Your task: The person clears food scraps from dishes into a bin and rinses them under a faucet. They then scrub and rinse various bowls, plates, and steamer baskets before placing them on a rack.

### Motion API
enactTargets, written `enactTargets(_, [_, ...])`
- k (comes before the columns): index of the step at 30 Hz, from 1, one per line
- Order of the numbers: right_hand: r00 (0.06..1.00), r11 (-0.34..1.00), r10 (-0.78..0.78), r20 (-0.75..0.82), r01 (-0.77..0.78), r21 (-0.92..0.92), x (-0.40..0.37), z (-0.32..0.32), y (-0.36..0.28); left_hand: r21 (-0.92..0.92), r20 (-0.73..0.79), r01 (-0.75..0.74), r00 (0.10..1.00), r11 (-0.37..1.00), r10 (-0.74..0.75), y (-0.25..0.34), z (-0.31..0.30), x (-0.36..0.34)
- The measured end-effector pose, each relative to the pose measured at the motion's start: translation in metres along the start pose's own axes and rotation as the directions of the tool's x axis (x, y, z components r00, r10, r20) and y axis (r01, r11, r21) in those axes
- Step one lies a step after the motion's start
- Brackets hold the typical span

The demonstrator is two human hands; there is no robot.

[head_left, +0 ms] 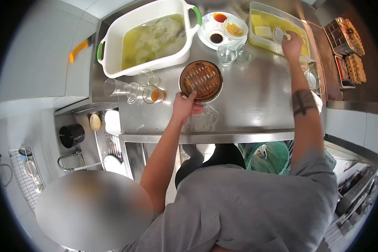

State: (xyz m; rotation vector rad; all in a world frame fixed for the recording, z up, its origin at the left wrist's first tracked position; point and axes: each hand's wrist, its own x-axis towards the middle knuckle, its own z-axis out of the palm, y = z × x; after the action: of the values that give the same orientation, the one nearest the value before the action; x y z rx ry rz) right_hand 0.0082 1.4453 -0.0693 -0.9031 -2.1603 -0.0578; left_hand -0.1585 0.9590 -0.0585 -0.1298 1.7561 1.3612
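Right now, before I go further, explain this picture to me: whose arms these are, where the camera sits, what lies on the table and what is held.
No machine here: a person works with bare hands, and the one picture comes from a camera on their head, looking down. The left hand grips the rim of a bamboo steamer on a steel table. The right hand reaches into a clear tub of yellow liquid; what it holds is too small to tell. Nearby stand a white tub of cloudy water, some glasses and a plate of sauce dishes.
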Motion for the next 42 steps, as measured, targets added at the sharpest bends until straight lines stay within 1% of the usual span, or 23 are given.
enactTargets(1, [1.0, 0.993, -0.006, 0.022, 0.004, 0.114, -0.014, -0.013, -0.025, -0.017, -0.012, -0.042, 0.999, 0.999, 0.042, -0.006, 0.003, 0.006])
enactTargets(3, [0.89, 0.867, 0.221, 0.399, -0.367, 0.338, -0.054, -0.058, -0.099, 0.067, -0.047, -0.118, 0.991, 0.991, 0.122, -0.002, 0.006, -0.002])
enactTargets(4, [0.841, 0.857, 0.145, 0.52, -0.37, 0.358, -0.081, -0.066, -0.12, 0.166, -0.064, -0.192, 0.977, 0.967, 0.204, -0.002, 0.005, -0.008])
enactTargets(6, [0.721, 0.527, -0.05, 0.692, -0.569, 0.631, -0.132, -0.078, -0.165, 0.154, -0.05, -0.297, 0.95, 0.942, 0.307, -0.007, -0.003, -0.019])
enactTargets(7, [0.702, 0.394, -0.049, 0.71, -0.64, 0.66, -0.149, -0.089, -0.196, 0.144, -0.034, -0.402, 0.911, 0.904, 0.411, -0.01, -0.009, -0.027])
enactTargets(9, [0.411, 0.052, -0.197, 0.89, -0.902, 0.428, -0.154, -0.115, -0.235, 0.229, -0.03, -0.485, 0.863, 0.844, 0.505, -0.009, -0.017, -0.044])
enactTargets(11, [0.478, -0.133, -0.321, 0.818, -0.877, 0.461, -0.163, -0.119, -0.266, 0.369, -0.068, -0.658, 0.686, 0.657, 0.725, -0.028, -0.041, -0.04])
enactTargets(12, [0.554, -0.21, -0.353, 0.754, -0.832, 0.513, -0.157, -0.131, -0.289, 0.073, -0.007, -0.515, 0.856, 0.854, 0.517, -0.006, -0.052, -0.067])
enactTargets(13, [0.623, -0.293, -0.376, 0.686, -0.782, 0.55, -0.144, -0.148, -0.313, -0.207, 0.016, -0.459, 0.882, 0.864, 0.472, -0.002, -0.072, -0.082])
enactTargets(15, [0.647, -0.181, -0.422, 0.635, -0.747, 0.64, -0.121, -0.185, -0.36, -0.489, -0.006, -0.422, 0.876, 0.763, 0.482, -0.004, -0.114, -0.105])
enactTargets(17, [0.695, -0.083, -0.431, 0.575, -0.665, 0.742, -0.107, -0.212, -0.411, -0.884, -0.013, -0.228, 0.885, 0.408, 0.465, -0.012, -0.151, -0.122])
enactTargets(19, [0.914, 0.215, -0.406, 0.007, 0.088, 0.973, -0.11, -0.238, -0.475, -0.917, -0.132, -0.287, 0.875, 0.279, 0.466, -0.023, -0.187, -0.14])
enactTargets(20, [0.9, 0.177, -0.436, -0.018, 0.106, 0.978, -0.119, -0.24, -0.506, -0.936, -0.196, -0.3, 0.877, 0.182, 0.44, -0.029, -0.207, -0.148])
enactTargets(22, [0.728, 0.196, -0.615, -0.303, 0.513, 0.836, -0.156, -0.232, -0.572, -0.938, -0.278, -0.343, 0.839, 0.057, 0.467, -0.035, -0.25, -0.162])
enactTargets(24, [0.458, 0.019, -0.872, -0.174, 0.386, 0.922, -0.212, -0.207, -0.632, -0.948, -0.311, -0.277, 0.687, -0.159, 0.657, -0.045, -0.286, -0.175])
enactTargets(30, [0.401, -0.119, -0.841, -0.364, 0.518, 0.847, -0.278, -0.223, -0.772, -0.864, -0.503, -0.394, 0.687, -0.313, 0.523, -0.129, -0.428, -0.224])
enactTargets(32, [0.388, -0.126, -0.846, -0.365, 0.52, 0.845, -0.298, -0.232, -0.82, -0.83, -0.541, -0.558, 0.805, 0.002, 0.243, -0.179, -0.494, -0.202])
enactTargets(33, [0.508, -0.031, -0.854, -0.111, 0.163, 0.986, -0.31, -0.244, -0.844, -0.762, -0.569, -0.56, 0.819, 0.325, 0.075, -0.191, -0.52, -0.205])
enactTargets(34, [0.52, 0.067, -0.836, 0.175, -0.22, 0.973, -0.322, -0.253, -0.865, -0.769, -0.571, -0.563, 0.818, 0.302, 0.071, -0.207, -0.539, -0.208])
enactTargets(36, [0.411, 0.145, -0.859, 0.305, -0.376, 0.915, -0.341, -0.254, -0.92, -0.495, -0.703, -0.464, 0.71, 0.735, -0.025, -0.233, -0.575, -0.226])
enactTargets(38, [0.197, 0.065, -0.867, 0.457, -0.866, 0.496, -0.369, -0.254, -0.98, -0.124, -0.833, -0.155, 0.553, 0.98, -0.018, -0.245, -0.615, -0.257])
enactTargets(39, [0.13, 0.083, -0.859, 0.495, -0.919, 0.385, -0.385, -0.26, -1.007, 0.059, -0.877, 0.063, 0.48, 0.996, 0.021, -0.254, -0.631, -0.268])
enactTargets(42, [-0.086, 0.163, -0.903, 0.421, -0.975, 0.15, -0.429, -0.272, -1.104, 0.282, -0.957, -0.397, -0.176, 0.873, 0.229, -0.3, -0.666, -0.281])
